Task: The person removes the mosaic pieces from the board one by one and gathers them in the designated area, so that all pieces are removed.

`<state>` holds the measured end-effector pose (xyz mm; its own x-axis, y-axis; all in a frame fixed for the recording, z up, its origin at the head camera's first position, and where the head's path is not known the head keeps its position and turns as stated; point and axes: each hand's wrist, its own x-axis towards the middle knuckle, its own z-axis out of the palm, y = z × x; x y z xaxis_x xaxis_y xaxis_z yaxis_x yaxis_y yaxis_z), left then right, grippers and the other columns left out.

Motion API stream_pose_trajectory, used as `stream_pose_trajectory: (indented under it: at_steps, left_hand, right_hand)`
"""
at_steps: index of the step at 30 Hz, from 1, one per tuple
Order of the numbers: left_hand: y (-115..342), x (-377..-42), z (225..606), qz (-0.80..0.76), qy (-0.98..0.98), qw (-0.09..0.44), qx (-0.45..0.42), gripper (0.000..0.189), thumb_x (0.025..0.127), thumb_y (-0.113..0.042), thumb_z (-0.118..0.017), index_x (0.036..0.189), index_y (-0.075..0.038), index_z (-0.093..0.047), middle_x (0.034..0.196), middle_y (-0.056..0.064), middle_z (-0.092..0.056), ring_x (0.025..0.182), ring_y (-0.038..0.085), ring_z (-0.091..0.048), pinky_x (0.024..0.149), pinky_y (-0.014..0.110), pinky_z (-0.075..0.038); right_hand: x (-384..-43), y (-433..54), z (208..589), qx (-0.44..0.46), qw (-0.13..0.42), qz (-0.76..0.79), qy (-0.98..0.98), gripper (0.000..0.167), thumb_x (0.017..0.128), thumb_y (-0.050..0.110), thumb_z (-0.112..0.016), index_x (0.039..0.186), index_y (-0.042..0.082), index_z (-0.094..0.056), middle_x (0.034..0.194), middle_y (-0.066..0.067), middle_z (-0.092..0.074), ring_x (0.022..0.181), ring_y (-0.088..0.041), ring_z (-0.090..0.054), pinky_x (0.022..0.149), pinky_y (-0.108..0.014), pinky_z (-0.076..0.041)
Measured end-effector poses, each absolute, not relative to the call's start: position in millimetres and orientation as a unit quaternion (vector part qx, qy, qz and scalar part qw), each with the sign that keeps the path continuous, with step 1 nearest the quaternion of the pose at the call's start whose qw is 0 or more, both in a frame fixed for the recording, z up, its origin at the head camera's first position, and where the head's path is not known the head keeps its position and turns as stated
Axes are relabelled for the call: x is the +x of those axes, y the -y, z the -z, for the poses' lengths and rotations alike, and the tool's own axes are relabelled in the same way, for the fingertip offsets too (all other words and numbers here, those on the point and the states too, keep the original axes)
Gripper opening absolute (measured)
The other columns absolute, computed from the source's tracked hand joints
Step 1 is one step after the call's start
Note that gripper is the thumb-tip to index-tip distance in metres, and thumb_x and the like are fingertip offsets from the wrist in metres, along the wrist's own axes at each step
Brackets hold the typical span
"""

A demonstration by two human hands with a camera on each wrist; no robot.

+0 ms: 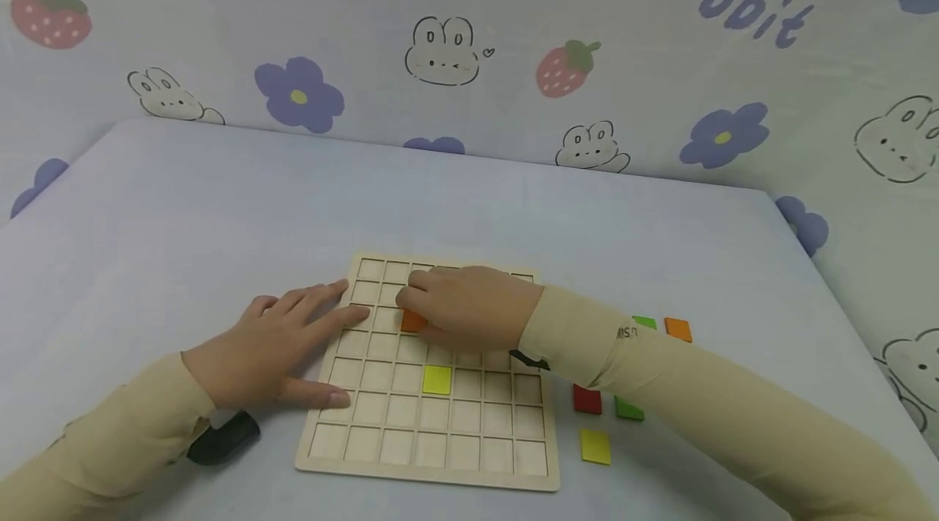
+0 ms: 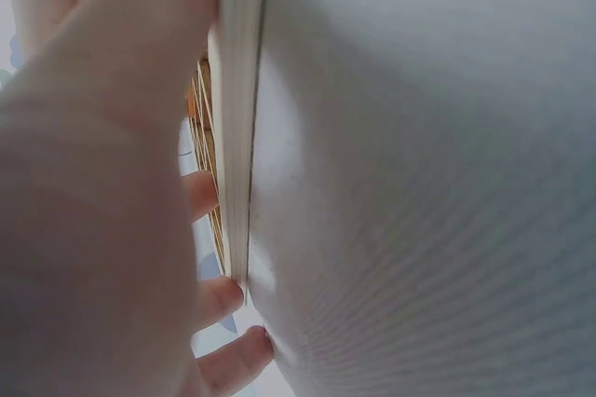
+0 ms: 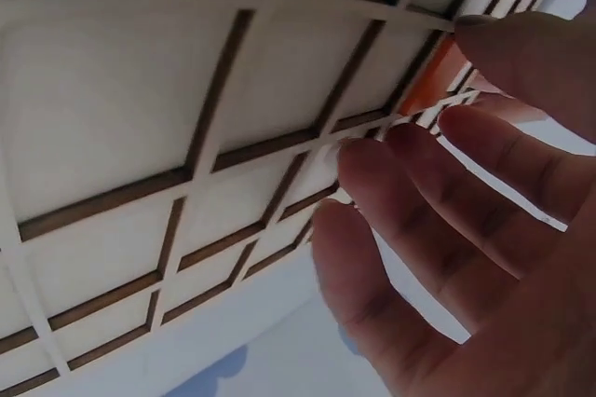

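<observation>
A pale wooden grid board [image 1: 396,443] lies on the table, divided into rows of square cells. My right hand [image 1: 465,305] reaches over its upper part, with thumb and fingertips around an orange square tile [image 1: 413,321] at one cell. In the right wrist view, the orange tile [image 3: 431,80] shows between the thumb and the bent fingers. A yellow tile [image 1: 437,380] sits flat in a cell closer to me. Spread along the board's left edge, my left hand [image 1: 271,350] rests with its thumb and fingertips on the rim.
Right of the board lie loose tiles: a red one [image 1: 587,399], a yellow one [image 1: 595,447], an orange one [image 1: 678,329] and green ones [image 1: 629,408], partly behind the right sleeve [image 1: 660,374]. A patterned cloth [image 1: 499,7] hangs behind the white table [image 1: 293,195].
</observation>
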<state>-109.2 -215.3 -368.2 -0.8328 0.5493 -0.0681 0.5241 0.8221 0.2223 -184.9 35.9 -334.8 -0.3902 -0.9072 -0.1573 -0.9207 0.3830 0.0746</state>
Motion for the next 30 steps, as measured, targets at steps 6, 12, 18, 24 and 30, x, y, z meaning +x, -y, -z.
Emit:
stream_pose_trajectory:
  at_steps: [6,12,18,24,30]
  left_hand:
    - [214.6,-109.3,366.6,-0.094,-0.952,0.063,0.284,0.088,0.078,-0.079,-0.045,0.147,-0.025,-0.034,0.154,0.017,-0.028,0.135,0.038,-0.035,0.090,0.062,-0.034]
    - [215.1,-109.7,367.4,-0.089,-0.953,0.065,0.281,0.089,0.078,-0.080,-0.044,0.147,-0.025,-0.034,0.154,0.016,-0.028,0.135,0.038,-0.034,0.091,0.062,-0.034]
    - [214.7,-110.2,368.3,-0.095,-0.953,0.070,0.280,0.089,0.078,-0.080,-0.045,0.147,-0.025,-0.034,0.154,0.016,-0.027,0.136,0.038,-0.033,0.092,0.062,-0.034]
    - [213.8,-109.9,368.7,-0.092,-0.953,0.066,0.280,0.090,0.077,-0.081,-0.044,0.147,-0.025,-0.033,0.154,0.016,-0.027,0.136,0.037,-0.034,0.092,0.062,-0.034]
    - [213.6,-109.1,367.6,-0.091,-0.954,0.071,0.277,0.090,0.077,-0.082,-0.043,0.147,-0.026,-0.032,0.155,0.015,-0.027,0.137,0.037,-0.033,0.093,0.061,-0.033]
  right_hand:
    - [-187.8,-31.0,336.3,-0.565,0.041,-0.077,-0.821,0.017,0.098,0.027,-0.053,0.112,0.018,-0.058,0.095,0.004,-0.055,0.078,-0.011,-0.053,0.073,-0.025,-0.049]
    - [-188.4,-30.4,333.9,-0.573,0.050,-0.074,-0.815,0.012,0.098,0.023,-0.056,0.109,0.023,-0.059,0.093,0.004,-0.054,0.075,-0.010,-0.052,0.069,-0.025,-0.049]
    - [-190.1,-31.1,335.1,-0.575,0.053,-0.065,-0.814,0.013,0.097,0.021,-0.057,0.110,0.024,-0.060,0.094,0.005,-0.055,0.078,-0.009,-0.053,0.073,-0.025,-0.050]
    - [-191.0,-33.7,337.7,-0.589,0.050,-0.041,-0.806,0.012,0.099,0.021,-0.053,0.109,0.025,-0.060,0.091,0.004,-0.054,0.073,-0.011,-0.052,0.068,-0.022,-0.047]
    - [-191.7,-37.8,335.5,-0.596,0.068,-0.012,-0.800,0.018,0.098,0.020,-0.054,0.113,0.026,-0.061,0.091,0.005,-0.055,0.074,-0.010,-0.052,0.071,-0.022,-0.045]
